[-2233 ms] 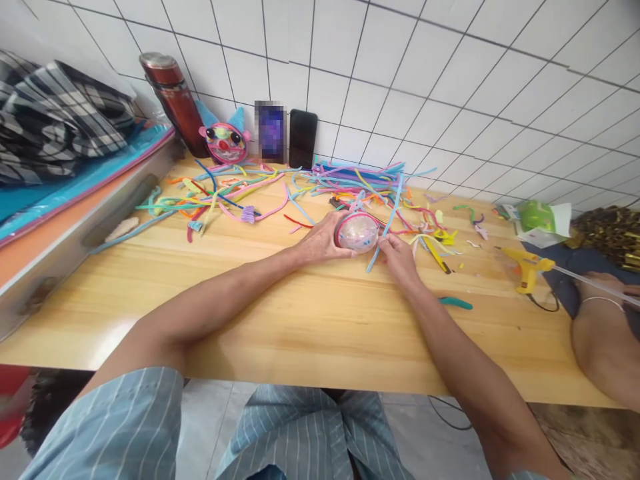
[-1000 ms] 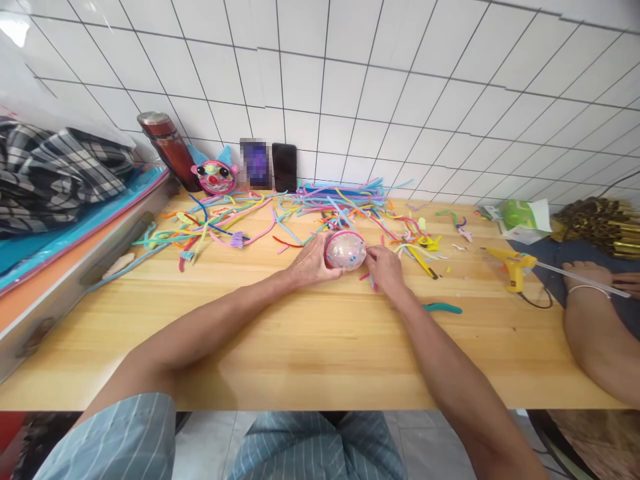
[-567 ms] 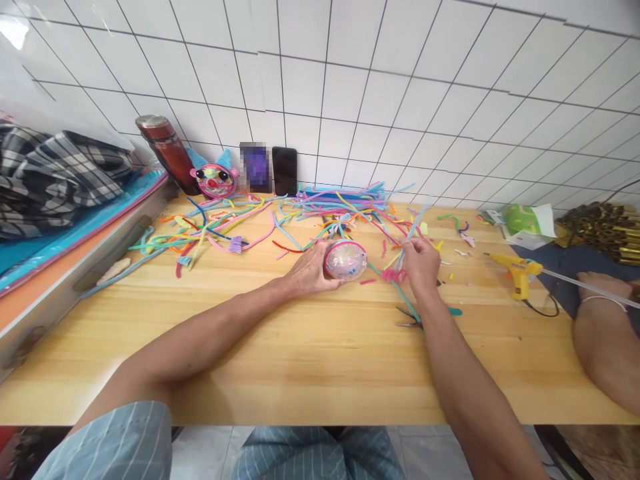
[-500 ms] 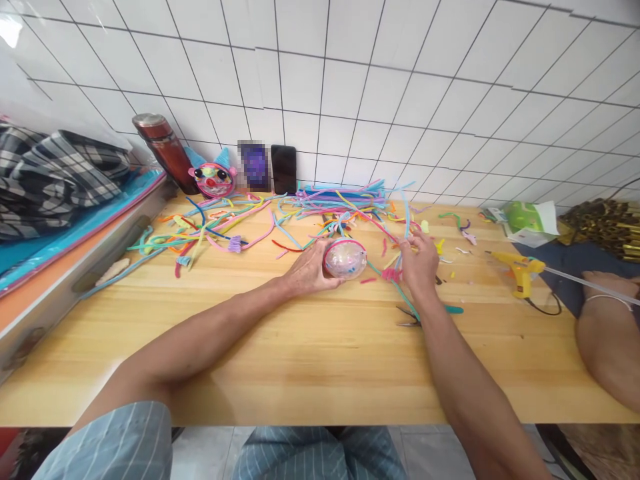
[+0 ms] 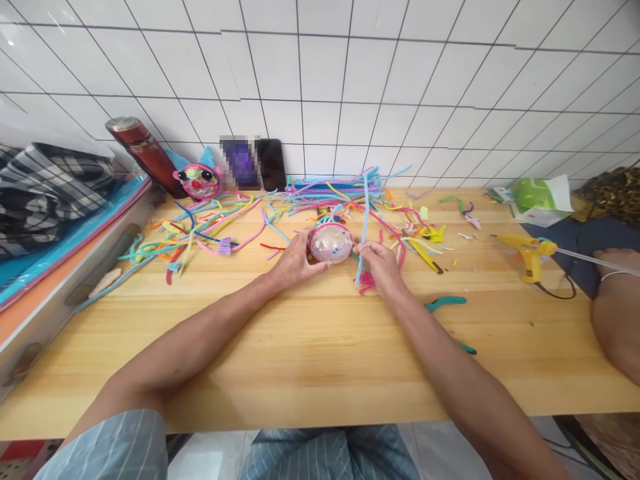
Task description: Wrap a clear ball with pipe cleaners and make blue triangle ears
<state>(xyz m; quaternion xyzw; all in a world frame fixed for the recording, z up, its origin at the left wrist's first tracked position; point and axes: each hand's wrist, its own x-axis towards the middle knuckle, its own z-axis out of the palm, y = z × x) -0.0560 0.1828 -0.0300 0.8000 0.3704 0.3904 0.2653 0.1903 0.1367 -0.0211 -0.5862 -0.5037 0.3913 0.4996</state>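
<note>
My left hand (image 5: 299, 261) is wrapped round the left side of a clear plastic ball (image 5: 331, 244) with a pink band along its rim and small coloured bits showing in it. My right hand (image 5: 381, 264) pinches a light blue pipe cleaner (image 5: 365, 213), which stands nearly upright just right of the ball. Below those fingers lies a pink curled pipe cleaner piece (image 5: 367, 281). Green-handled pliers (image 5: 447, 301) lie partly hidden under my right forearm. Behind the ball, a bundle of blue and purple pipe cleaners (image 5: 330, 189) rests near the wall.
Loose pipe cleaners (image 5: 210, 233) cover the table's left. A decorated ball with a face (image 5: 201, 180), a red flask (image 5: 145, 153) and a black phone (image 5: 271, 165) stand by the wall. Right are a yellow cutter (image 5: 425, 257), a yellow glue gun (image 5: 531, 255) and another person's arm (image 5: 617, 313).
My right hand has moved left with the light blue pipe cleaner, close to the ball. More of the pliers and the yellow cutter now shows. The camera view has shifted slightly.
</note>
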